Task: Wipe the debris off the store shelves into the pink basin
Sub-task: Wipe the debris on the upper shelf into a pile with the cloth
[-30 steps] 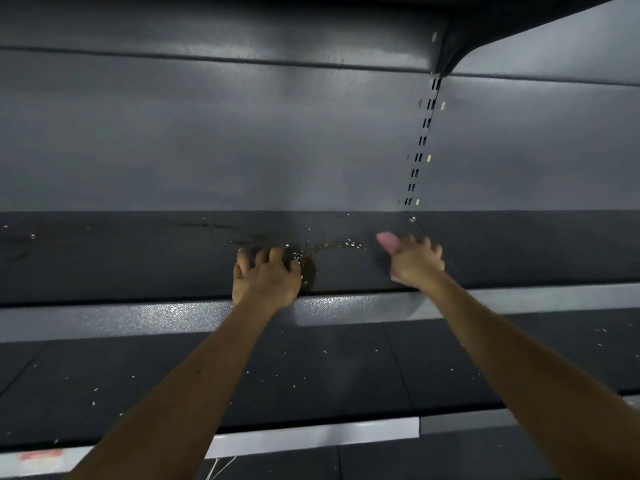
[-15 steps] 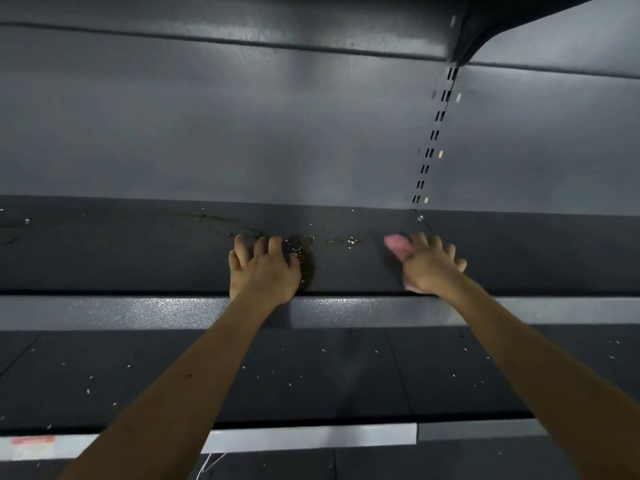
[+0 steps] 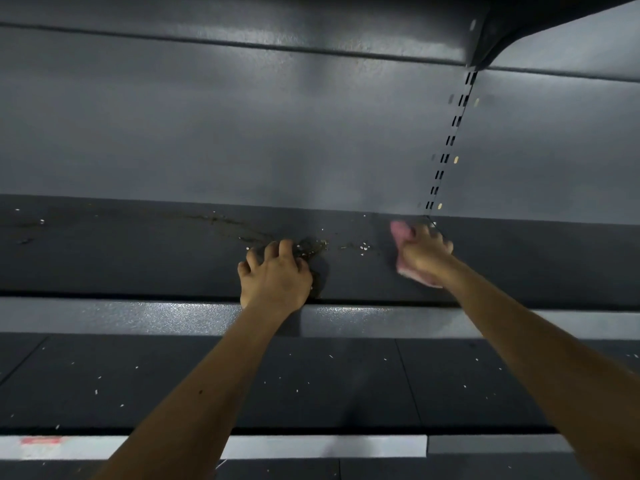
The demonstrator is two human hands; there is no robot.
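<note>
Reaching out with both arms here, and nearest me a pale price strip [image 3: 311, 446] runs across the bottom of the view, with a blurred red label [image 3: 41, 441] near its left end. Just beyond it is the lower shelf [image 3: 311, 386], dark and dotted all over with little white specks [image 3: 96, 391]. My forearms cross above it.

Next up is the grey front rail [image 3: 138, 315] of the upper shelf [image 3: 138, 258], and that's where both grips are. My left grip [image 3: 275, 277] sits palm down just behind the rail, with the wrist over its edge. The fingers are bent and spread, tips planted on the shelf, and there's nothing held in it that I can see.

Right at those fingertips and down the thumb side is the debris [image 3: 313, 247], a dark crumbly heap with pale grains in it, touching my fingers. A thin scatter of grains runs off to the right of it, and a faint dark smear trails away to the left.

My right grip [image 3: 422, 254] is apart from the heap, further right and a bit deeper in. Its fingers are curled tight around a pink cloth [image 3: 400, 232] that pokes out at the top left and under the heel of the hand. It's blurred.

Behind everything stands the grey back panel [image 3: 242, 133]. A slotted upright [image 3: 450, 140] rises from just behind my right grip up to a dark bracket [image 3: 502, 29] at the top right.
</note>
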